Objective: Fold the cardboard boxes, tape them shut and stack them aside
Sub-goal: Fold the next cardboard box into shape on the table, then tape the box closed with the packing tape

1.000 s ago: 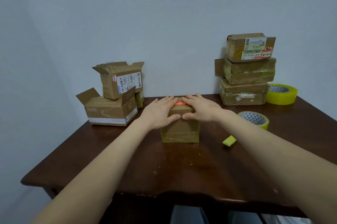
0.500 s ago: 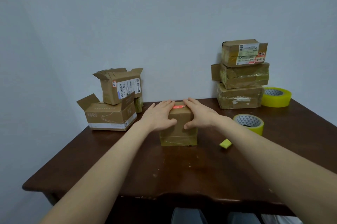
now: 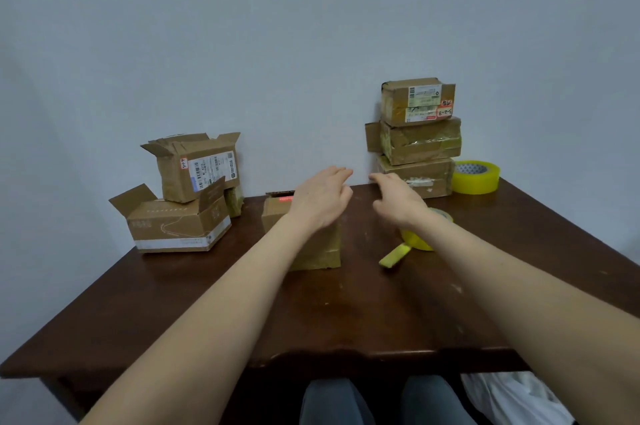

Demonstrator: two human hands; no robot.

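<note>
The left hand [image 3: 322, 198] and right hand [image 3: 398, 199] hovered spread, gripping nothing, over and beside the small box [image 3: 325, 250] at the centre of the table [image 3: 346, 317]; unheld, its rear flap [image 3: 280, 194] (apparently lifted) could spring open before tape from the tape roll [image 3: 417, 241] at its 3 o'clock arrived.

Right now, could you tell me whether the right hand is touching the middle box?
Apart. The head view shows dark table between the right hand and the middle box.
</note>
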